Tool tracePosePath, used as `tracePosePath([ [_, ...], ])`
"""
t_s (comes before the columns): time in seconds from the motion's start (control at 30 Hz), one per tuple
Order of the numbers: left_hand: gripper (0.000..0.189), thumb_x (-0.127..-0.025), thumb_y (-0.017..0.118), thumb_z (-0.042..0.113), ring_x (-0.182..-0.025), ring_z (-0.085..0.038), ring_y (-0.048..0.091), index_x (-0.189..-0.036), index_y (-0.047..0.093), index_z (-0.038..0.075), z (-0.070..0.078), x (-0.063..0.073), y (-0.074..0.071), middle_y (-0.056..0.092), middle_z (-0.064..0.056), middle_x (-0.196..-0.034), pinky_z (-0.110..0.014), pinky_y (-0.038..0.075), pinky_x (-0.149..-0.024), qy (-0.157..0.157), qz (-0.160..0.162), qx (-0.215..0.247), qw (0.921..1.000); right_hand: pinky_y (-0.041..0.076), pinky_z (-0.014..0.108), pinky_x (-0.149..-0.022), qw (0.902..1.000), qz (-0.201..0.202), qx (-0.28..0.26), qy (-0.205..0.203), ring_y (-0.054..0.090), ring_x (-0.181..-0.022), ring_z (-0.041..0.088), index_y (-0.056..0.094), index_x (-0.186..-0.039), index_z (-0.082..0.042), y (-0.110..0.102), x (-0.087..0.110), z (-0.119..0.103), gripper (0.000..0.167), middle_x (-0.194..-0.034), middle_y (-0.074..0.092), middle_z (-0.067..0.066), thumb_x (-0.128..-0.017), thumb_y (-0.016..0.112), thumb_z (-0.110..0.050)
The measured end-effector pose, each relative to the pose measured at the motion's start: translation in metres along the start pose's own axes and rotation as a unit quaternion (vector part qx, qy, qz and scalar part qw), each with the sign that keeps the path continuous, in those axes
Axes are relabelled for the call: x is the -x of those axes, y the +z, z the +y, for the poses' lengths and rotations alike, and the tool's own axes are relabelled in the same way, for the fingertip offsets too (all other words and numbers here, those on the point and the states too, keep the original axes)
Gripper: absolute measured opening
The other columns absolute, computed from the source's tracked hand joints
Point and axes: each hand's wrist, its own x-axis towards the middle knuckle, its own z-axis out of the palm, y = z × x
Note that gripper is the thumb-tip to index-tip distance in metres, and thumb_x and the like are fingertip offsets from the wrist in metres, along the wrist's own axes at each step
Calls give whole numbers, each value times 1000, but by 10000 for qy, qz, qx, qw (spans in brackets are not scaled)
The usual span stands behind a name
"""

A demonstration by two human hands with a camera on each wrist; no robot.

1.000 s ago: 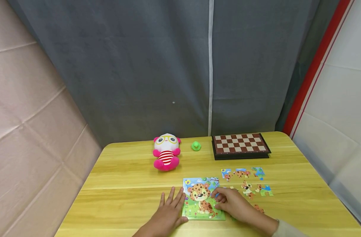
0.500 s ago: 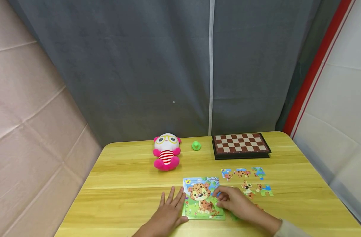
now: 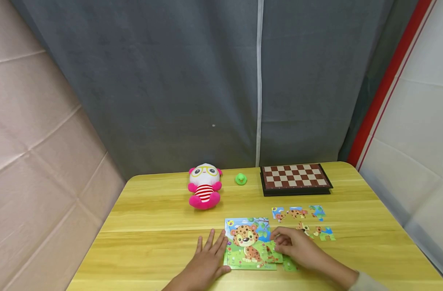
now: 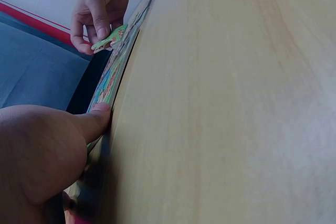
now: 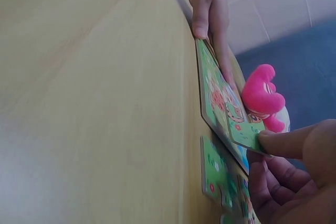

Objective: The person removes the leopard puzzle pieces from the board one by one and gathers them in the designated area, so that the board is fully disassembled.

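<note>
A square leopard-picture puzzle board (image 3: 239,252) lies flat near the table's front. My left hand (image 3: 207,258) rests at its left edge, fingers straight and spread, the thumb touching the near left corner in the left wrist view. My right hand (image 3: 297,247) pinches a green puzzle piece (image 5: 244,134) between thumb and fingers, tilted above the board's right part. Part of the piece is hidden by the fingers. Another green puzzle piece (image 3: 289,264) lies on the table just right of the board, under the right hand.
Several loose puzzle pieces (image 3: 326,233) lie right of and beyond the right hand. A folded chessboard box (image 3: 295,178), a small green duck (image 3: 241,179) and a pink-and-white plush toy (image 3: 204,188) stand along the back of the wooden table (image 3: 152,226). A grey curtain (image 3: 170,81) hangs behind.
My right hand has moved slightly right, and the green piece it pinches now shows over the board's lower right corner. A loose green piece right of the board has come into view. My left hand has stayed put.
</note>
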Motion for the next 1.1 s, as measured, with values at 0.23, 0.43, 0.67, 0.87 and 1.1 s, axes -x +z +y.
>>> tracePosePath([
  [0.23,87,-100,42,65,-157,-43,5,-164,25,10,0,0,0,9,-7,-173,-74,12,-118,22,15,-33,10000,57,25,-72,10000,-11,-90,-17,66,-84,11,70,-114,-6,-12,8,5,19,-95,70,3,-95,73,-11],
  [0.43,87,-100,43,65,-157,-43,5,-164,24,10,-1,0,1,9,-7,-173,-74,12,-118,19,18,-28,10000,57,25,-71,9998,7,-67,167,65,-84,11,69,-115,-5,-21,14,10,21,-96,70,5,-95,73,-12],
  [0.67,86,-100,43,63,-157,-44,6,-164,25,9,0,0,0,10,-8,-173,-74,12,-118,35,60,-43,10000,57,26,-71,9994,-45,-140,305,67,-86,13,68,-119,-2,-36,25,14,25,-99,70,7,-97,71,-14],
  [0.87,86,-100,42,64,-157,-44,6,-164,24,9,0,1,1,9,-7,-173,-73,12,-118,40,64,-42,10000,56,28,-69,9989,-62,-213,414,67,-85,13,66,-121,0,-49,36,19,26,-101,70,9,-99,69,-14],
  [1.1,87,-100,43,64,-157,-44,5,-164,24,9,0,1,1,9,-7,-173,-74,12,-118,30,31,-4,10000,56,30,-64,9990,-18,-292,328,65,-78,14,63,-122,5,-60,48,28,27,-103,69,12,-100,67,-11],
])
